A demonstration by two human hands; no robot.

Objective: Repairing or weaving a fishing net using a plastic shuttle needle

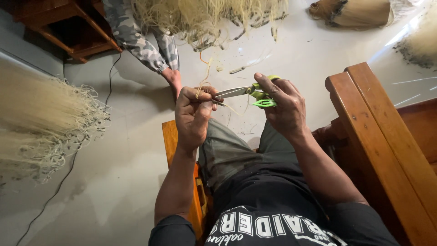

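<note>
- The left hand is closed in a fist around a thin pale fibre, pinched between thumb and fingers; the strand rises out of the top of the fist and curls up and away from the person.
- The right hand holds scissors with green handles, fingers through the loops and wrapped around them.
- The scissors' long axis runs nearly level, handles on the right, blades pointing left toward the left fist. The blade tips sit just beside the left thumb, touching or almost touching the fibre where it leaves the grip; which of the two cannot be told.
- The blades look narrowly parted, though the angle makes this hard to confirm.
- So the fibre lies left of the scissors and roughly crosswise to the blades, and the left hand is the one on it.
- Both hands are raised over the person's lap, above grey trousers; the person sits on a wooden seat.
- Another person's hand, in a camouflage sleeve, reaches down to the floor just beyond the left fist.
- Heaps of pale fibre lie at the left and at the top; a wooden frame stands at the right.
</note>
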